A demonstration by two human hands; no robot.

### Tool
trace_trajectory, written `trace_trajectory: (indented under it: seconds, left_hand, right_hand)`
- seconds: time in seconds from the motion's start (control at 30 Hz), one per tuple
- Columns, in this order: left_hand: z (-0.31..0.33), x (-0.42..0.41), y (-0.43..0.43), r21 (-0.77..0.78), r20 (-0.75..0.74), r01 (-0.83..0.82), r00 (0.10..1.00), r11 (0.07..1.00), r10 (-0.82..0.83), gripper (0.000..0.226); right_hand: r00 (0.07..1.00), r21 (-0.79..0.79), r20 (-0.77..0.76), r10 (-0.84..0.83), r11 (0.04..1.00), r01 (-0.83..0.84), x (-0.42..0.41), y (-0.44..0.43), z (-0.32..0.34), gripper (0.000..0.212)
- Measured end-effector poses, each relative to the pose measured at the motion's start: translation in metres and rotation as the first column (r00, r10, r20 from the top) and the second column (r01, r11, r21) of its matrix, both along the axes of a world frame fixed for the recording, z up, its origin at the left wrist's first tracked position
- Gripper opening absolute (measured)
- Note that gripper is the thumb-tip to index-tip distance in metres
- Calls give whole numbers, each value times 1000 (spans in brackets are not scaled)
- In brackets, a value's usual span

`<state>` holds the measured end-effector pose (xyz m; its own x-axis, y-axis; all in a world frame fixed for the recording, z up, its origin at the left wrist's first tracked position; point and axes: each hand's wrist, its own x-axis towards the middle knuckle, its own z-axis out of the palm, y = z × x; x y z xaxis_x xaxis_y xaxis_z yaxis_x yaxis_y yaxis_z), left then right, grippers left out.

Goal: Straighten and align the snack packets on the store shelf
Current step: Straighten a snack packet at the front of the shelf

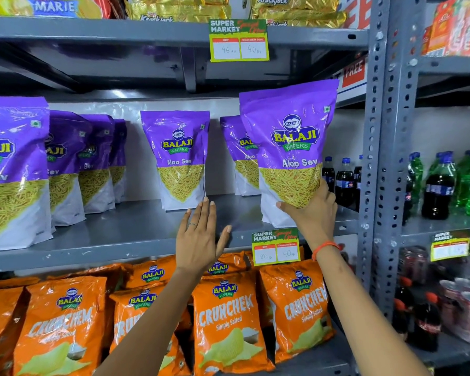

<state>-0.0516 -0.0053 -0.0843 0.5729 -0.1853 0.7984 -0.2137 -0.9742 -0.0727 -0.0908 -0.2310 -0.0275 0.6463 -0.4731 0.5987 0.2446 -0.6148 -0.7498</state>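
Right hand [314,213] is clamped on the lower right corner of the front Aloo Sev pouch [288,147] at the right end of the middle shelf [136,232]. Thumb across the front face, fingers wrapped behind, so the pouch can be steered from its base. It stands roughly upright, top tilted slightly toward 1 o'clock, bottom at or just above the shelf near the front lip; can't tell whether it's fully seated. My read: it's being set at the front as the facing pack for that column.

Directly behind it, at its 9 o'clock, a second Aloo Sev pouch [239,156] sits deep against the back wall, half hidden.

Left hand [201,237] is flat, fingers spread, gripping nothing, hovering over the shelf edge. Fingertips are just below the bottom right corner of the centre Aloo Sev pouch [178,158], which stands alone and well back. Likely next to be pulled forward or squared, judging by the hand's position.

At 9 o'clock of that, a left-hand row of Aloo Sev pouches [65,166] runs front to back, staggered, not flush with the others. Fronts across the three columns don't line up, so alignment is only partly done.

Outward: a price tag [276,246] is clipped to the shelf lip at 6 o'clock of the held pouch. Orange Crunchem packets [225,321] fill the shelf below, leaning loosely. Cola bottles [343,183] at 3 o'clock, past the slotted upright [375,158].
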Motion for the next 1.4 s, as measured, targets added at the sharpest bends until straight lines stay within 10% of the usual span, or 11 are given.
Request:
trace_trajectory:
  seconds: [1.4]
  left_hand:
    - [-1, 4, 0, 32, 12, -36, 999, 999, 36, 74]
  right_hand:
    - [993, -120, 95, -64, 990, 75, 24, 6, -18, 114]
